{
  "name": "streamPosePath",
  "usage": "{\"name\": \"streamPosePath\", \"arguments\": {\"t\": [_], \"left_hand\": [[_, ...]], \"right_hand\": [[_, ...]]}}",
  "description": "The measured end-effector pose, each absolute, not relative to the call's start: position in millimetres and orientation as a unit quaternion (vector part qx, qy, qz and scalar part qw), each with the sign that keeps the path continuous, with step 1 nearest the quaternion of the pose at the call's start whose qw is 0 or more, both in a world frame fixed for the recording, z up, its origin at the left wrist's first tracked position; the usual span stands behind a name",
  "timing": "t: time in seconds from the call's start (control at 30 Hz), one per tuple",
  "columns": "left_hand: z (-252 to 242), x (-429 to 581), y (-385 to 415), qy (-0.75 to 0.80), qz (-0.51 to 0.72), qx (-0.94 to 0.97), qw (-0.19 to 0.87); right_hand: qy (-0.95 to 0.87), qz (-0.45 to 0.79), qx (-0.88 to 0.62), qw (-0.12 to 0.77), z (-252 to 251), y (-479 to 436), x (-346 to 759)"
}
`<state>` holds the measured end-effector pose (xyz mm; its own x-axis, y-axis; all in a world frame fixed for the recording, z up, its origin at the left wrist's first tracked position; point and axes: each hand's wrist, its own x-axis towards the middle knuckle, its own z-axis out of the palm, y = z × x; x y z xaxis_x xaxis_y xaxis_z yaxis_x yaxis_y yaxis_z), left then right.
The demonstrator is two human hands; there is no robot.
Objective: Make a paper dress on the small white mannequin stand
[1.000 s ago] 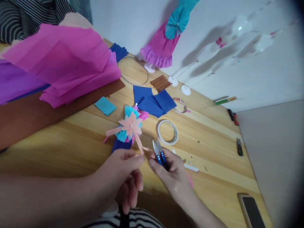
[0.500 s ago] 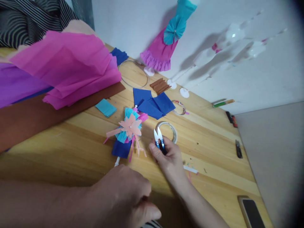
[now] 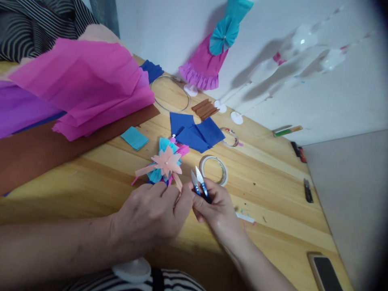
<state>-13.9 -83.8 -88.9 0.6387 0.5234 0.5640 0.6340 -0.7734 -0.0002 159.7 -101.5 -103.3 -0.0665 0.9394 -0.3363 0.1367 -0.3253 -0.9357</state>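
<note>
The flower (image 3: 166, 163), peach petals over teal and pink layers, lay on the table (image 3: 273, 194) near the middle of the view. One peach strip (image 3: 178, 182) trailed from it toward 5 o'clock. The left hand (image 3: 148, 216) sat at 6 o'clock from the flower, its fingertips pinched together on the end of that strip. The right hand (image 3: 216, 206), touching the left, was curled tight around blue-handled snips (image 3: 198, 184), with the blades parted and pointing to 12 o'clock just beside the strip.

Judging by this, the step was trimming the strip. A cut would call for holding the strip taut and bringing the parted blades across it, clear of the pinching fingertips.

A tape roll (image 3: 224, 171) lay at 3 o'clock from the flower, blue paper (image 3: 195, 133) at 1 o'clock and a teal square (image 3: 135, 137) at 10 o'clock. Pink tissue (image 3: 85, 85) was heaped over a brown sheet (image 3: 36, 149) further toward 10 o'clock. A phone (image 3: 325, 273) lay at the table's near right corner. The table was pale wood, littered with small scraps, and it stood against a white wall (image 3: 333, 93), where a paper dress (image 3: 209, 52) rose at 12 o'clock.
</note>
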Motion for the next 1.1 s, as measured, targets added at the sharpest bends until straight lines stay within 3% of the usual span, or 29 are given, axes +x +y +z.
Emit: {"name": "streamPosePath", "arguments": {"t": [0.17, 0.53, 0.77, 1.1], "left_hand": [[-97, -12, -82, -0.342, -0.265, -0.893, 0.121], [-103, -12, -76, -0.309, -0.288, -0.901, 0.097], [-111, -15, -77, -0.297, -0.308, -0.897, 0.11], [-108, -16, -73, -0.279, -0.324, -0.899, 0.096]], "right_hand": [[-0.496, 0.545, -0.579, 0.349, -99, -106, 161], [-0.479, 0.645, -0.521, 0.288, -92, -111, 168], [-0.581, 0.545, -0.563, 0.221, -83, -85, 185], [-0.541, 0.596, -0.567, 0.173, -82, -60, 181]]}}
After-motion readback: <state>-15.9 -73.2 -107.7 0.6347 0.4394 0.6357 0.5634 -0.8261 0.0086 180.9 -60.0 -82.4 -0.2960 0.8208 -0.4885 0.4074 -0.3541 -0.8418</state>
